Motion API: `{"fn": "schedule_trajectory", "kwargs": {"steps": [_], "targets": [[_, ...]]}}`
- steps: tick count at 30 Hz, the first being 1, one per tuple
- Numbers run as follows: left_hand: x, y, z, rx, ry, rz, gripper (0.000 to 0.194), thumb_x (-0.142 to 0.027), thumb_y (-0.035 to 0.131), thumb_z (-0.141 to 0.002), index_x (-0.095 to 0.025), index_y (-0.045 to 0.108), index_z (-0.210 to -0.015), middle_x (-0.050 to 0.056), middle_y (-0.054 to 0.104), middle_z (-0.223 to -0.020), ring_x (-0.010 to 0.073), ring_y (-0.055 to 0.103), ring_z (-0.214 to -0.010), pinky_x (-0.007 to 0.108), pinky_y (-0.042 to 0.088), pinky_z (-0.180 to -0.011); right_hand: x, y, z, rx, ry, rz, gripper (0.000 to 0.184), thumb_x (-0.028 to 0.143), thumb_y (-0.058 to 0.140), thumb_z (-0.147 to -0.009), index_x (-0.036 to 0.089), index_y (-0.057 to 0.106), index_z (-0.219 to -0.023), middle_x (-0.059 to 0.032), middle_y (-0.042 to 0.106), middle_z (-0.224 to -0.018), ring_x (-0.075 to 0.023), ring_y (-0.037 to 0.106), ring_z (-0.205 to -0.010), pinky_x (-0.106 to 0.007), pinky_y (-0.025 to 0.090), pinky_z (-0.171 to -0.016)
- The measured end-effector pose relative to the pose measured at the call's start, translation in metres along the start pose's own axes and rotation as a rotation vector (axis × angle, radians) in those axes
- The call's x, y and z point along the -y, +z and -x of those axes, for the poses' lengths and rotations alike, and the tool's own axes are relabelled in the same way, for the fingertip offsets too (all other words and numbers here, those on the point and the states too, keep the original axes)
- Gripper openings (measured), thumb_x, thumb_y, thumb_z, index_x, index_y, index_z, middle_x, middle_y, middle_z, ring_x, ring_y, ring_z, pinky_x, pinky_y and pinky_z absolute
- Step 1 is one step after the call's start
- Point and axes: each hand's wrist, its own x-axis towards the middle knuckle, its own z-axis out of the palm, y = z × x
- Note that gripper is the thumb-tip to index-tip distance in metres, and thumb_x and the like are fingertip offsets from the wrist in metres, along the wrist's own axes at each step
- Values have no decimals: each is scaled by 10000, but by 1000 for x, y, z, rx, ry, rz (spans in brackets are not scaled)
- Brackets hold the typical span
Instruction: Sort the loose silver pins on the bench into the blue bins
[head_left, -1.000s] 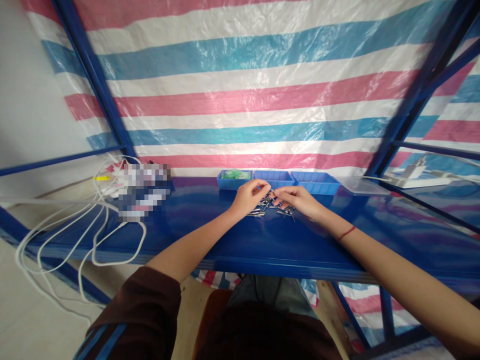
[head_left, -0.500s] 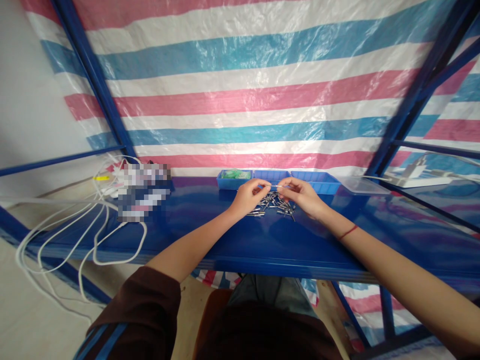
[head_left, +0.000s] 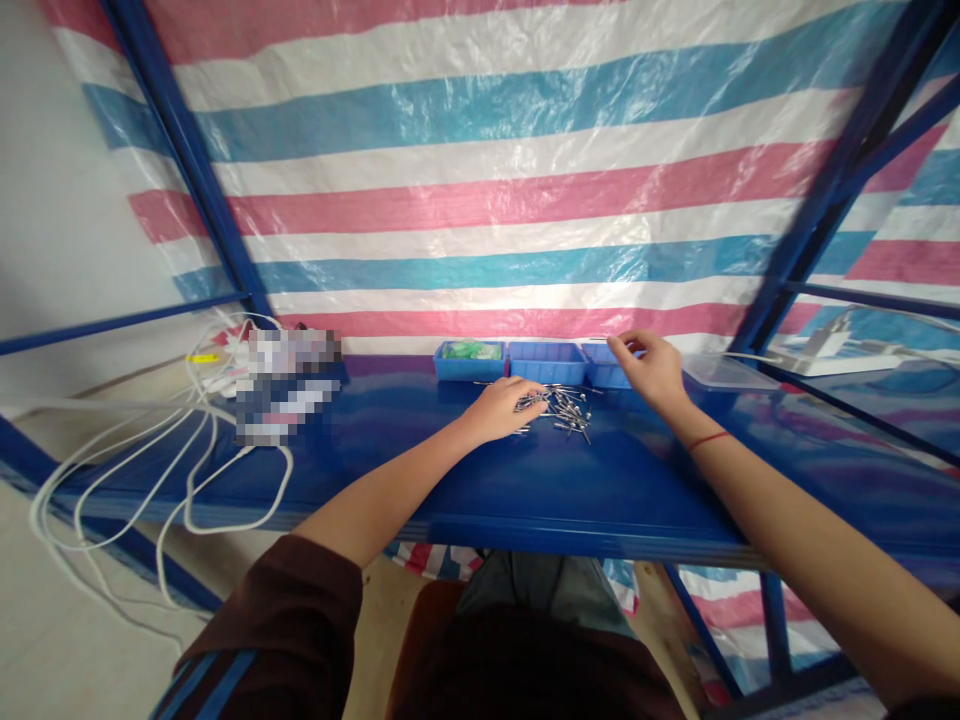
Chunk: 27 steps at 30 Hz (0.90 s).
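A heap of small metal pins lies on the blue table. My left hand rests palm down at the heap's left edge, fingers curled onto the pins. My right hand is raised over the right-hand blue tray, fingers pinched together; what they hold, if anything, is too small to make out. Behind the heap stand the middle blue tray and a left blue tray with green pieces in it.
A clear plastic lid or box lies right of the trays. White cables loop over the table's left end beside a blurred-out object. A striped tarpaulin hangs behind, framed by blue posts.
My hands were together over the heap, holding a thin pin between them. Now the right hand has moved back and right to the right tray, and the left has dropped onto the heap.
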Motion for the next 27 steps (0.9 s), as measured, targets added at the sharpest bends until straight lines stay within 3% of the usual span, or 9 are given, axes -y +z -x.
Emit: {"fn": "schedule_trajectory", "kwargs": {"steps": [4,7,10,13,15,17,21,27], "targets": [[1,3,3,163,38,-61,414,-506,530,-783,-262,598,-1110,53,571,-1201,245,478,-1143,397,344,-985,-30,-8,-9,-15,79,180,251,411,549,-756,167,562,-699,-193,626,-836,-310,541,-846,-437,353,-760],[3,7,2,238,19,-59,387,-512,554,-762,-278,630,-1061,42,546,-1247,250,461,-1175,412,318,-1006,-34,-6,-7,11,90,304,261,405,593,-723,157,588,-803,-225,600,-968,-404,468,-1022,-508,325,-797],[5,9,0,208,80,-52,255,-414,531,-811,-251,675,-944,40,601,-1159,208,520,-1104,354,350,-979,-22,0,-3,145,-68,276,190,350,540,-770,184,608,-833,-167,627,-949,-347,522,-970,-480,352,-815],[6,8,0,171,132,-79,208,-338,505,-837,-233,681,-872,33,633,-1065,181,560,-1014,314,385,-926,-2,9,7,398,-229,144,171,321,520,-780,197,635,-757,-93,663,-812,-244,589,-775,-379,418,-740],[6,7,1,154,122,-109,194,-324,508,-835,-231,672,-878,34,630,-1038,181,565,-984,311,396,-904,11,15,16,613,-327,67,215,341,508,-792,190,657,-823,-73,670,-819,-210,599,-732,-334,438,-693],[5,6,1,134,93,-139,184,-327,523,-822,-233,656,-908,37,622,-1023,187,563,-974,316,403,-892,21,21,25,731,-426,35,283,376,510,-799,180,660,-938,-83,673,-881,-214,605,-779,-327,443,-712],[6,6,1,132,61,-165,186,-306,528,-811,-224,621,-950,38,629,-977,187,573,-940,315,420,-860,33,26,35,793,-547,19,283,358,491,-825,180,677,-943,-91,673,-870,-221,603,-826,-322,432,-746],[11,9,-2,127,105,-127,174,-210,487,-824,-222,624,-931,23,663,-882,170,587,-894,288,425,-823,33,27,37,759,-440,27,172,250,508,-790,193,667,-819,-55,650,-801,-178,589,-705,-277,423,-660]]}}
